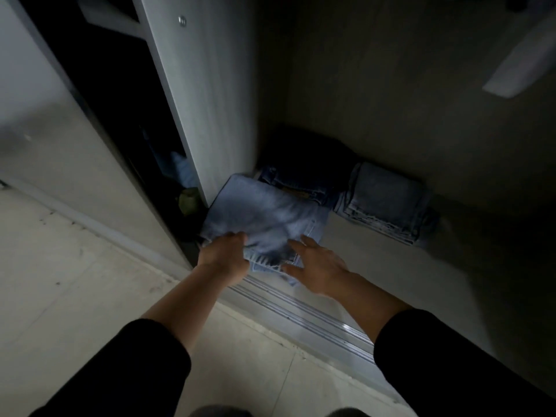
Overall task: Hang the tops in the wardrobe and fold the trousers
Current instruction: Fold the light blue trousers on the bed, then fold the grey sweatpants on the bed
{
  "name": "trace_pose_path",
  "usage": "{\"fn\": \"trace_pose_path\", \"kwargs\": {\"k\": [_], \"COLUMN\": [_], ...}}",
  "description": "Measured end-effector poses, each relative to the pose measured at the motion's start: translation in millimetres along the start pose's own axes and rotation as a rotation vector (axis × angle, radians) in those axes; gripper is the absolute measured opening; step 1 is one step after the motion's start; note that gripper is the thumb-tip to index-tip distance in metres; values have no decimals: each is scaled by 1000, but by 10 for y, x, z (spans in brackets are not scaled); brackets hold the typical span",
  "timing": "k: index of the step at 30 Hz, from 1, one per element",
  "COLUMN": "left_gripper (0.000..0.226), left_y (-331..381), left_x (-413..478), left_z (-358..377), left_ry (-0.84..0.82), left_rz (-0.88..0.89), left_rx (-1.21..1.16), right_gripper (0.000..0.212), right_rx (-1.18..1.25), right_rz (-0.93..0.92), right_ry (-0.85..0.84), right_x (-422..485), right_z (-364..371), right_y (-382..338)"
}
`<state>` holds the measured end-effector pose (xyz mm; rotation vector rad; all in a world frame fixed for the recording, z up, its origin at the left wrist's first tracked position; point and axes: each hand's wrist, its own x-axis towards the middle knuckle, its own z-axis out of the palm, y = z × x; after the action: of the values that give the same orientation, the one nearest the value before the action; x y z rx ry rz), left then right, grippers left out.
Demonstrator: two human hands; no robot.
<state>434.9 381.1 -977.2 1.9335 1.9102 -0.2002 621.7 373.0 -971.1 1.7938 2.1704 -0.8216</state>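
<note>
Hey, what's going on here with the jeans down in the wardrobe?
A person holds a folded pair of light blue jeans on the wardrobe floor. The left hand grips the near left edge, and the right hand is spread open at the near right corner. Folded dark jeans and mid-blue jeans lie behind.

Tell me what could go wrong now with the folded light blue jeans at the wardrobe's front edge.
The near edge of the folded light blue jeans seems to overhang the metal sliding-door track, so a closing door might catch them. The right hand is open and only the left hand grips them, so the fold may slip apart.
</note>
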Motion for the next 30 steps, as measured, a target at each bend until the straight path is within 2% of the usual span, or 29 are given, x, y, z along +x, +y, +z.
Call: {"fn": "trace_pose_path", "kwargs": {"k": [7,19,25,30], "left_gripper": [50,35,39,38], "left_y": [591,1786,2593,3402], "left_x": [-1015,-3307,-4317,-5128], "left_z": [-1092,-3180,-3787,-3849], "left_ry": [-14,-95,-114,-112], "left_rz": [89,316,510,658], "left_rx": [-92,16,56,93], "right_gripper": [65,58,60,66], "right_rx": [118,290,408,440], "right_rz": [76,342,503,613], "right_ry": [31,143,262,367], "right_x": [-1173,-4253,-5714,-6914], "right_z": [-881,-2719,-3223,-3298], "right_y": [-357,-917,-876,-537]}}
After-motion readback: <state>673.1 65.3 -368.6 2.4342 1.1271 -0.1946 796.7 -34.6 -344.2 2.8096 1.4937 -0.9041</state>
